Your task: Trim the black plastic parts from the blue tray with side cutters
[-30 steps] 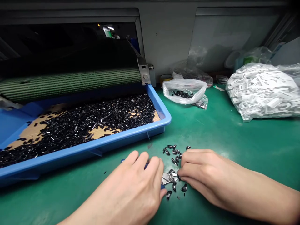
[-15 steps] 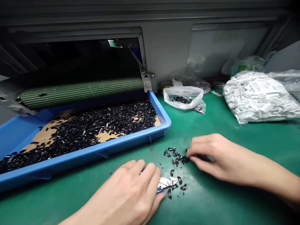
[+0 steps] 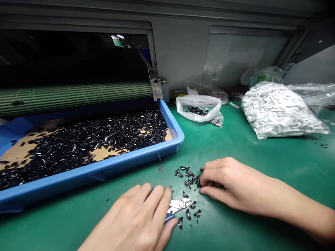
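My left hand (image 3: 141, 216) is wrapped around the blue handles of a pair of side cutters (image 3: 179, 205), whose silver jaws point right, just above the bench. A few half-round black plastic pieces (image 3: 188, 214) lie right by the jaw tips. Farther back is a loose cluster of small black plastic parts (image 3: 190, 177), some half-round, some slim and ribbed. At the right side of this cluster, my right hand (image 3: 227, 183) has its thumb and fingers bent together on a small black plastic part (image 3: 199, 183), mostly covered by the fingertips.
A blue tray (image 3: 141, 152) full of black parts stands at left, under the green roller end of a conveyor (image 3: 78, 94). Behind the cluster sits an open plastic bag (image 3: 199, 108) with black pieces. A bulging bag of white parts (image 3: 282, 111) rests at right on the green bench (image 3: 222, 143).
My right hand has left the cutter jaws and moved back to the cluster of black parts. The cutters came away with my left hand, and a half-round piece now lies near their tips.
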A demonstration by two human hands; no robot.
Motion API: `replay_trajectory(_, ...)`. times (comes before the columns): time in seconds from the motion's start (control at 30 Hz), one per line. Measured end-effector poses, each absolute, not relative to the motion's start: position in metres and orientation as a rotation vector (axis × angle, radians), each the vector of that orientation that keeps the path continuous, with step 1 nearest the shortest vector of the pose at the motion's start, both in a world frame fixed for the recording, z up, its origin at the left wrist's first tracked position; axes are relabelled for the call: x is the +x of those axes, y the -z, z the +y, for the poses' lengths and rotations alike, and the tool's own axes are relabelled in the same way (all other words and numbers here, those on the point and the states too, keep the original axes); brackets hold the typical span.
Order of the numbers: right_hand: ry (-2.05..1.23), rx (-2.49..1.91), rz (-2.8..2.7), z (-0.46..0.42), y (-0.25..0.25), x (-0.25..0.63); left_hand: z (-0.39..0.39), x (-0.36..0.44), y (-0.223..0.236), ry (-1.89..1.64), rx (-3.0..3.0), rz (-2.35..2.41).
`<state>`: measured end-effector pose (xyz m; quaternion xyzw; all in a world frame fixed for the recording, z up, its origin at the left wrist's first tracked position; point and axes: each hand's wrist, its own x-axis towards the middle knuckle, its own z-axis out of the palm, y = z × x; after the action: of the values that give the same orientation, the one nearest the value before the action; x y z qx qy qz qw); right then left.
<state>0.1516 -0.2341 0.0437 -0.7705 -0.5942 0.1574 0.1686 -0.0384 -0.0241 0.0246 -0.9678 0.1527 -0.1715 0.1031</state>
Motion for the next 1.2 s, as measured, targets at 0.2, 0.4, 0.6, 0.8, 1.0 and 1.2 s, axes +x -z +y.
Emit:
replay_trajectory(0.2,-0.487,-2.137,-1.724,-0.238,-0.044,0.148,-0.033,-0.025,-0.028,0.458,-2.857,0.445)
replay_trajectory(0.4,-0.486,-2.098,-1.739,-0.236,-0.039,0.149,-0.038,-0.020,-0.027,0.405,-2.862,0.419)
replay_trajectory(0.6,-0.499,-2.091,-1.754,-0.236,-0.039,0.147,-0.041,-0.019,-0.029,0.422,-2.847,0.397)
replay_trajectory(0.8,-0.499,-2.081,-1.733,-0.236,-0.039,0.144,-0.044,-0.013,-0.039,0.326,-2.791,0.493)
replay_trajectory(1.0,-0.488,-2.057,-1.700,-0.235,-0.037,0.145,-0.043,-0.002,-0.049,0.152,-2.748,0.605)
replay_trajectory(1.2,-0.542,-2.044,-1.698,-0.235,-0.044,0.147,-0.046,0.002,-0.054,0.052,-2.699,0.623)
